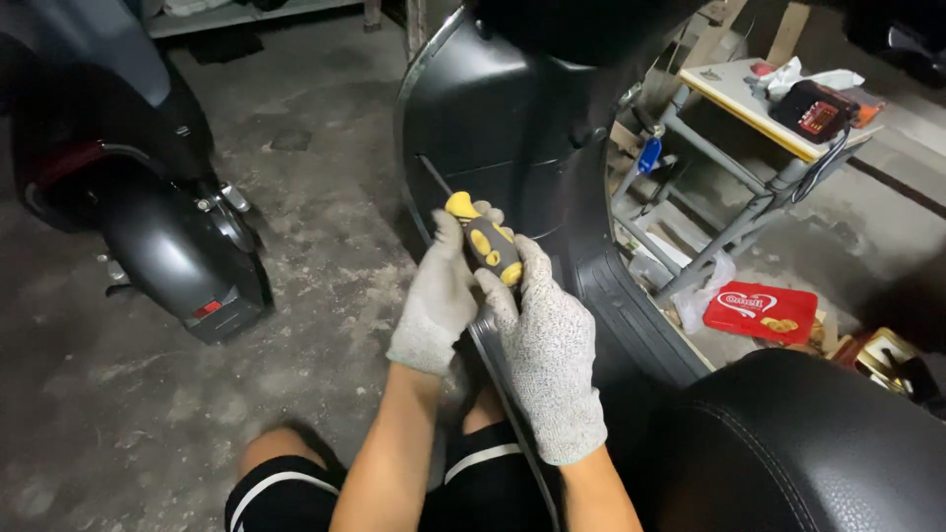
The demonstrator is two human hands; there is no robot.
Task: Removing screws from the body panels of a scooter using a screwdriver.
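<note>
Both my hands wear grey knit gloves and hold a screwdriver (487,242) with a yellow and black handle. My left hand (440,289) wraps the handle from the left. My right hand (545,340) grips it from below and the right. The thin metal shaft (434,177) runs up and left, its tip against the dark front panel (503,118) of a scooter near its edge trim. The scooter's black seat (788,443) fills the lower right.
Another dark scooter's rear (168,236) stands at the left on the concrete floor (315,197). A small table (749,103) at the right carries a black device and rags. A red tin (761,310) lies on the floor below it.
</note>
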